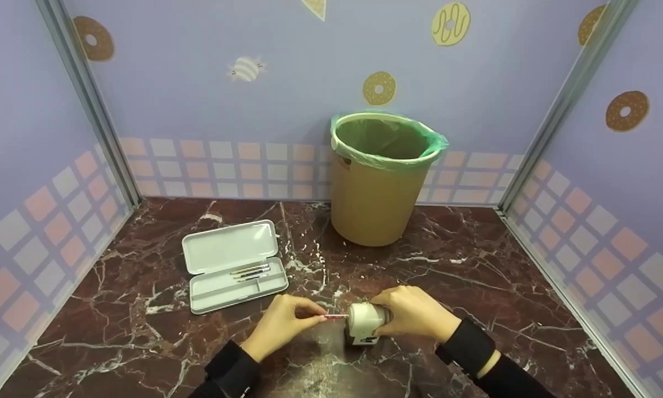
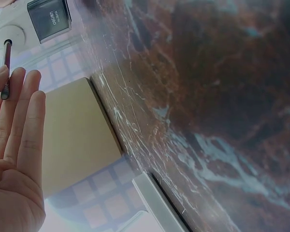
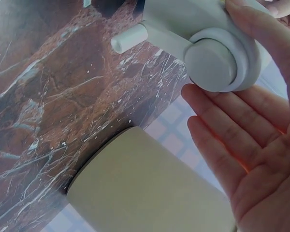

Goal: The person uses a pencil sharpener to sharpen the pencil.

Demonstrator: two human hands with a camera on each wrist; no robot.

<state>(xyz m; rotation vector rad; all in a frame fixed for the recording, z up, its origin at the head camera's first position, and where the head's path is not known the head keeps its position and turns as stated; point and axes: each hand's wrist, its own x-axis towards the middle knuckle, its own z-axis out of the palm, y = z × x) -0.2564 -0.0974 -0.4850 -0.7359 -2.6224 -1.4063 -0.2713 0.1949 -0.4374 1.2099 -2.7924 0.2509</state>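
A white crank pencil sharpener [image 1: 365, 318] with a dark see-through drawer [image 2: 49, 20] stands on the marble-patterned surface. My right hand [image 1: 417, 312] grips its body from the right, thumb on one side and fingers on the other. The crank handle [image 3: 130, 38] sticks out on that end, apart from the fingers. From the left, my left hand [image 1: 284, 321] pinches a short reddish pencil [image 1: 337, 316] between thumb and fingertips. In the left wrist view the pencil's far end sits in the sharpener's round hole, so its tip is hidden.
An opened white pencil case [image 1: 229, 249] lies at the left, holding several thin pencils [image 1: 252, 271]. Behind the sharpener stands a tan bin [image 1: 372, 204] with a green liner [image 1: 436, 145]. Pale crumbs are scattered before the bin. Patterned panels wall the back and sides.
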